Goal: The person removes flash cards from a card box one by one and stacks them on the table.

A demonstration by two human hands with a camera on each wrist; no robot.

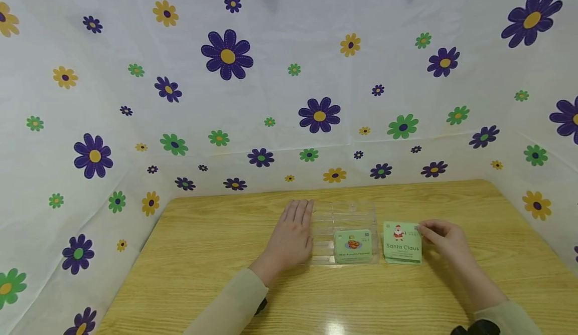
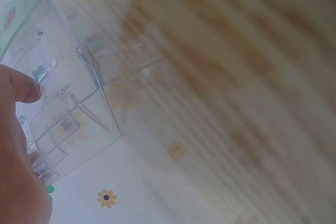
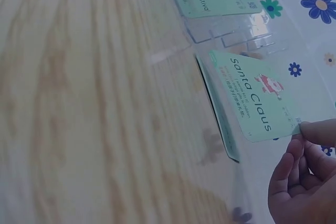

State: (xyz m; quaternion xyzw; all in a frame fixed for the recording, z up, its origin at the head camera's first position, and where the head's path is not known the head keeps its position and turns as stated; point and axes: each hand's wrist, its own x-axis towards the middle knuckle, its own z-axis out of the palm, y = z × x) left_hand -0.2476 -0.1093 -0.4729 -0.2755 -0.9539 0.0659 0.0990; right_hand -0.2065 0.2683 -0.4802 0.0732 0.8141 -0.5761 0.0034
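Observation:
A clear plastic stepped rack (image 1: 322, 231) lies on the table. My left hand (image 1: 291, 237) rests along its left side with straight fingers, and the thumb touches the clear plastic in the left wrist view. Standing in the rack's front right part is a green Mid-Autumn Festival card (image 1: 353, 247). My right hand (image 1: 444, 237) pinches the corner of a green Santa Claus card (image 3: 252, 98) between thumb and fingertips. That card is tilted up, with one edge lifted off the other green cards (image 3: 220, 114) beneath it. This stack is just right of the rack.
The wooden table (image 1: 198, 265) carries the rack near its middle and the stack beside it. A white cloth (image 1: 271, 89) with purple, yellow and green flowers stands behind the table and along both sides.

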